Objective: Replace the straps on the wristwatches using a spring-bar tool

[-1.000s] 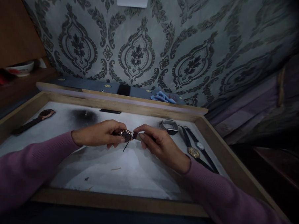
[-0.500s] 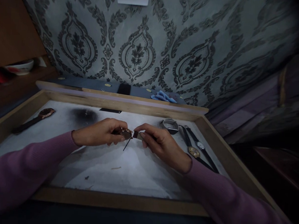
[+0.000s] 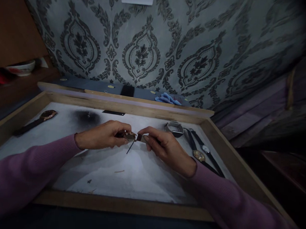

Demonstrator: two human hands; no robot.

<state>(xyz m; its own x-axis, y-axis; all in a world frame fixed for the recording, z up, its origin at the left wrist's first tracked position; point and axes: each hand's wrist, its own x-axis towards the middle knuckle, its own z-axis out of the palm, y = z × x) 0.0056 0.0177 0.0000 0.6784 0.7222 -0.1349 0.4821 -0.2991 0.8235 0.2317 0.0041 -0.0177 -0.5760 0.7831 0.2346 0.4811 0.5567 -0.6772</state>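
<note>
Over the middle of the white-bottomed wooden tray (image 3: 123,206), my left hand (image 3: 107,135) is closed around a wristwatch (image 3: 130,136) with a gold-coloured case. My right hand (image 3: 164,145) pinches a brown watch strap (image 3: 139,138), its end close beside the right edge of the watch case; whether the two touch I cannot tell. A thin dark pin-like stick (image 3: 130,147) slants down from between the case and the strap end. What bears it is hidden.
At the tray's left lies a dark-strapped watch (image 3: 48,114). On the right are a grey-banded watch (image 3: 174,128), a gold-faced watch (image 3: 199,155) and a small silver watch (image 3: 205,149). A flat black strip (image 3: 114,112) lies near the back. Behind the tray is a blue cloth (image 3: 168,98).
Both hands keep nearly the same pose, the watch and strap end still close together. The whole view has shifted very slightly.
</note>
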